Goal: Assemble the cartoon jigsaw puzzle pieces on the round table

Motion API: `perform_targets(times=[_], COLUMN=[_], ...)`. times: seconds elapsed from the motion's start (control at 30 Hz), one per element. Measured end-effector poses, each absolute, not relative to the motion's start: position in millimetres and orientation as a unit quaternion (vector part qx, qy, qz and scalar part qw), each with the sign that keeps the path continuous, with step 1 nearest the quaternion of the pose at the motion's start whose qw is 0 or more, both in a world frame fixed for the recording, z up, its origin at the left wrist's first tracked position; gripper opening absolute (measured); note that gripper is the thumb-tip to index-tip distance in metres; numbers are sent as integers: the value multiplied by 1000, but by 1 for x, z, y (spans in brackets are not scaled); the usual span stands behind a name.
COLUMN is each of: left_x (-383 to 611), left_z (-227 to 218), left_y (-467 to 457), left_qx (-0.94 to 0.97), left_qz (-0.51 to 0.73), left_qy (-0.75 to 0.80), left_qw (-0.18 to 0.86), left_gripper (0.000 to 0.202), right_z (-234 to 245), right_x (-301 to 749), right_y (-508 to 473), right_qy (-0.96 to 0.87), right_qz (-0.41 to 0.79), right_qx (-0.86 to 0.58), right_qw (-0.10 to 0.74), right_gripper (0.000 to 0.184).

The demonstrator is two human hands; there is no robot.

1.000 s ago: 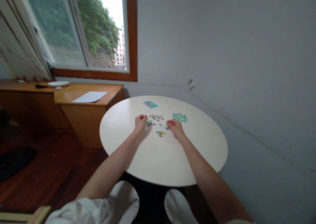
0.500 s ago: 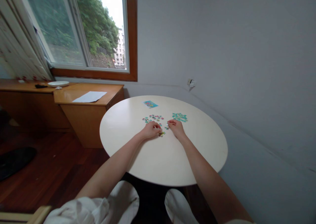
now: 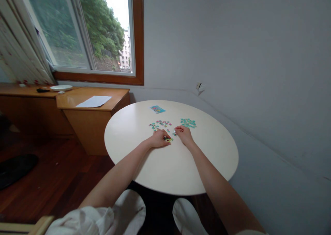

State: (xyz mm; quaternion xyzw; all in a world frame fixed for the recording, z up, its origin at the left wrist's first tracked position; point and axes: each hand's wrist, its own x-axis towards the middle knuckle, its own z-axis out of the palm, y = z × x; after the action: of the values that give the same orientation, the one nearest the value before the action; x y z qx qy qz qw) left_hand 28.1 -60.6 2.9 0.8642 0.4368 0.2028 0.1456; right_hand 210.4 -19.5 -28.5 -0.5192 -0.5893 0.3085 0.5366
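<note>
both hands down on jigsaw pieces at the middle of the round table

found the left hand (image 3: pixel 160 138) lying on the round table (image 3: pixel 168 169) just left of its middle, knuckles up, fingers curled and pressed together. saw its fingertips down on a small joined clump of pieces (image 3: pixel 169 139), yellow and green. could not tell whether the fingertips pinched the clump or only pressed on it.

found the right hand (image 3: pixel 183 133) just right of the table's middle, very near the left hand, fingers bent and held close together. saw its tips at a few stray pieces (image 3: pixel 175 133) by the clump; could not tell whether any was gripped. saw both forearms reaching in over the table's near edge.

noted a scatter of loose jigsaw pieces (image 3: pixel 160 124) a little beyond the table's middle, just past the left hand. noted a teal assembled patch (image 3: pixel 188 123) on the table's right half, beyond the right hand and apart from the scatter. spotted a small blue picture card (image 3: pixel 157 109) near the table's far edge.

off the table to its left, made out a wooden cabinet (image 3: pixel 90 124) with a sheet of paper (image 3: pixel 94 101) on top, and a white plate (image 3: pixel 61 88) farther left.
</note>
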Motion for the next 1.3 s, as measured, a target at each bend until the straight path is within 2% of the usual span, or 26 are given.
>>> perform_targets(times=[0.3,0.83,1.3], left_x=[28,26,25], left_z=[5,12,13], left_y=[-62,-66,-65], left_qx=[871,850,841], left_qz=[202,179,175], left_qy=[419,468,486], left_qw=[158,163,159], left_gripper=[26,26,28], right_z=[-30,-34,-31], right_x=[210,211,209], right_y=[-18,-16,-21], right_qy=[-599,-618,-645], right_qz=[308,301,289], right_qx=[-518,-516,-513], right_qw=[527,512,486], right_gripper=[13,18,14])
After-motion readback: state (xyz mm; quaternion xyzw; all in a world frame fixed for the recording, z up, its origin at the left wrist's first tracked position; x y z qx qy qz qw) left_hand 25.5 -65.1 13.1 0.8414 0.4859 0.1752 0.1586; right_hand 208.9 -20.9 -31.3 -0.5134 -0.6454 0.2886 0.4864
